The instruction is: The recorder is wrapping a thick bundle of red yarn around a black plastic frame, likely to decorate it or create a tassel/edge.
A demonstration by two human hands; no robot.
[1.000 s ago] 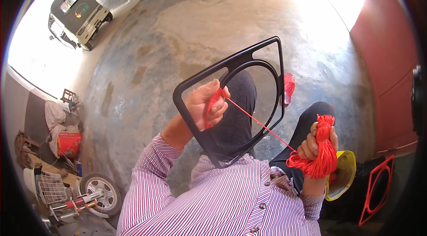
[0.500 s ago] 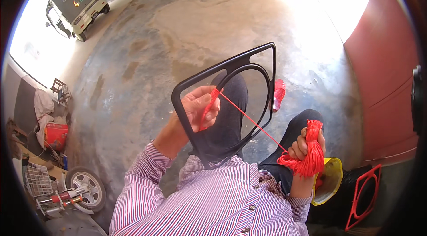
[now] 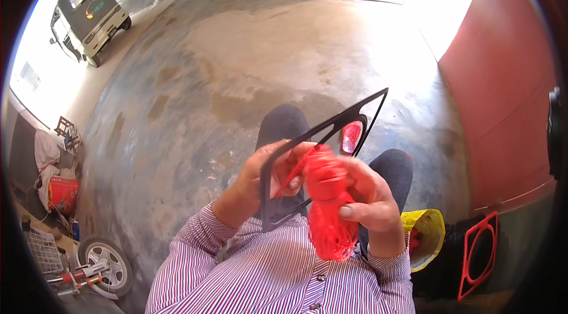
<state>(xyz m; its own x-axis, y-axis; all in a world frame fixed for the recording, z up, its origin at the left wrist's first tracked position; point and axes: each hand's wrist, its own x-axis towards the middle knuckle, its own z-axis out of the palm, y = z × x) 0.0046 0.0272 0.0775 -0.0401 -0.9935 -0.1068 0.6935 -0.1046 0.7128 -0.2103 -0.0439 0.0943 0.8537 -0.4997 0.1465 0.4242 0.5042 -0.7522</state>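
Observation:
My left hand (image 3: 264, 173) is closed on a black frame (image 3: 339, 116), four-sided with an oval ring inside it. Red cord is wound round part of the ring, under those fingers. In front of the frame my right hand (image 3: 374, 198) grips a bundle of red cord (image 3: 331, 213), bound near its upper part with loose loops hanging below. The bundle is close beside the left fingers and hides part of the ring. The frame is tilted, its far corner pointing away to the right, above my knees.
A yellow container (image 3: 427, 237) stands by my right arm, near a red frame (image 3: 478, 255) of similar shape. Along the left lie a wheel (image 3: 106, 266), a wire basket (image 3: 44, 249) and a red box (image 3: 63, 194). A three-wheeled vehicle (image 3: 89, 15) is parked far left.
My right hand has brought the cord bundle left and up, from beside my right knee to the frame. The frame has tipped flatter and moved lower. The view has shifted slightly.

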